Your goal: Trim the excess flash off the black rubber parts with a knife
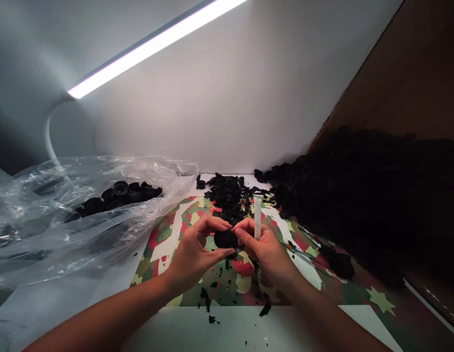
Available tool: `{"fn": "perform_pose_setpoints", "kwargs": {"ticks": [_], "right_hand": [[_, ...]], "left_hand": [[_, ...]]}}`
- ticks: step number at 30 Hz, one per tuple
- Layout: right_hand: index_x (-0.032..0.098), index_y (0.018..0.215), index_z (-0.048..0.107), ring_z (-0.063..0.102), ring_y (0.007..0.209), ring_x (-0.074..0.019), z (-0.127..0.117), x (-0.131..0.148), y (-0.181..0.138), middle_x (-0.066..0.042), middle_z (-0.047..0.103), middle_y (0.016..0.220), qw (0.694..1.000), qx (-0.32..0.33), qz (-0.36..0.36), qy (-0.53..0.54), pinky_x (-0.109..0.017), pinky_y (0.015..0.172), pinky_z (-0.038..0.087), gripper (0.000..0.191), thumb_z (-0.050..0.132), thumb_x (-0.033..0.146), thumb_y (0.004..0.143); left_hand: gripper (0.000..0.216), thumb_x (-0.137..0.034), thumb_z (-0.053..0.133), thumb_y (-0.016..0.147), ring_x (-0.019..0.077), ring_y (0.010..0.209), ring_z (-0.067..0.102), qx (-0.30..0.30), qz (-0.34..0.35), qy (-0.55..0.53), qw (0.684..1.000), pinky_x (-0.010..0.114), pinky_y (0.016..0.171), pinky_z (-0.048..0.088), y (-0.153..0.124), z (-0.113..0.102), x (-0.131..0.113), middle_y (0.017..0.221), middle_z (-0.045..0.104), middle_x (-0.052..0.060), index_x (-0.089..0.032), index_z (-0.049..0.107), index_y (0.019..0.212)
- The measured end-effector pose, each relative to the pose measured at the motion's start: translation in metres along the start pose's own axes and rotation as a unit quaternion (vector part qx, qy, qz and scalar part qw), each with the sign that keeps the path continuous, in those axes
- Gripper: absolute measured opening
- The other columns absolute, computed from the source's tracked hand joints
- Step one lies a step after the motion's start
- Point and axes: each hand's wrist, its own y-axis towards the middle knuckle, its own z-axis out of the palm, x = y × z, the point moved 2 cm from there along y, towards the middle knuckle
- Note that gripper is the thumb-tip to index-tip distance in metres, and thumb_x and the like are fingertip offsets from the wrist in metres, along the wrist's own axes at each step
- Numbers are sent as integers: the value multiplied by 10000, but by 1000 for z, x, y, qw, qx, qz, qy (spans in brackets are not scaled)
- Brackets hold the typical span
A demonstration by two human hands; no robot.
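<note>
Between the thumb and fingers of my left hand (193, 249) is a black rounded rubber-like part (225, 239), gripped by its edges. My right hand (261, 244) is closed, with a white stick-like handle (257, 218) standing upright out of it. Its thumb and forefinger pinch at the right upper edge of the black part. The working end of whatever the handle belongs to is hidden by the fingers. Below the hands, black scraps (205, 296) lie scattered over a patterned mat (175, 299) with stars and red shapes.
A heap of black trimmings (228, 190) lies beyond the hands. At left, a clear plastic bag (139, 234) holds black round parts (120, 189). A large dark pile (344, 195) fills the right, before a cardboard panel (406, 83). Thin metal tools (309, 235) lie at right. A lamp (157, 51) shines overhead.
</note>
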Motion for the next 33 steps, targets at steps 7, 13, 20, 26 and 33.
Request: {"fn": "perform_pose_setpoints", "kwargs": {"ticks": [7,13,20,26,33], "right_hand": [[204,918,602,495,657,-113,6,-1,-7,30,548,798,1000,14,20,11,-231,565,403,398,839,470,741],[197,883,631,527,737,-143,4,1,-5,4,582,826,999,4,-22,-24,-248,618,438,368,790,512,777],[224,993,629,578,740,-155,8,7,-10,-9,623,864,999,27,-7,-28,-271,642,459,317,766,459,830],[219,954,626,485,630,-112,7,3,-7,36,552,748,999,35,-18,-6,-237,560,358,298,744,474,852],[255,1059,663,515,659,-135,4,8,-9,-17,632,946,989,-27,-67,-127,-274,573,384,273,715,459,884]], "left_hand": [[301,-141,836,750,194,901,655,23,78,172,982,331,794,556,3,1,-6,970,683,54,-206,730,1024],[476,-238,934,628,197,872,674,7,42,137,990,317,776,561,3,-3,1,941,736,36,-223,738,1061],[273,-187,931,614,178,796,643,-18,-61,18,998,287,698,536,4,-5,6,839,693,23,-192,763,829],[206,-154,908,625,131,757,622,-44,-131,-170,976,233,650,533,3,-2,17,835,650,3,-179,741,744],[153,-178,875,688,176,846,668,-43,-144,-112,982,292,738,566,5,-4,13,912,705,40,-173,750,776]]}}
